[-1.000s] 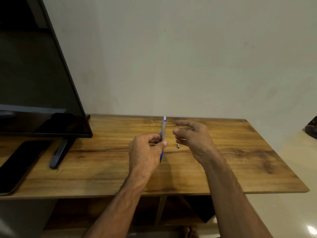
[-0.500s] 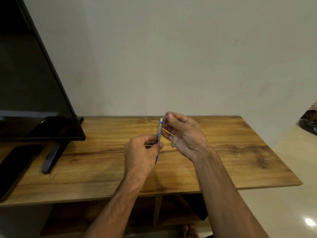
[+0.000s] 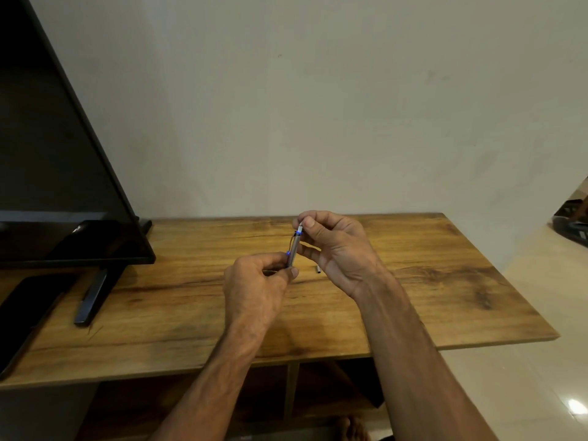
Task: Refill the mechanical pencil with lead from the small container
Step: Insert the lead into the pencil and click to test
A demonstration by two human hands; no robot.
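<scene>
pencil (image 3: 294, 248) sits nearly upright above the middle of the worktop (image 3: 445, 281), gripped low on the barrel by the left hand (image 3: 254, 288), which is curled round it. the right hand (image 3: 340, 253) pinches the white top end between thumb and forefinger. i can't tell if there's a lead in that pinch or just the pencil's end, it's too small to see. 1 little metal tube (image 3: 317, 269) lies on the worktop just beside the right palm, probably the cap.

what could go wrong, as i see it: lead is brittle, so if the right hand comes at the opening off-angle it snaps or drops. tip the barrel too far and whatever's inside slides out. and that loose tube is round, so 1 nudge from the right wrist could send it rolling toward the edge.
</scene>
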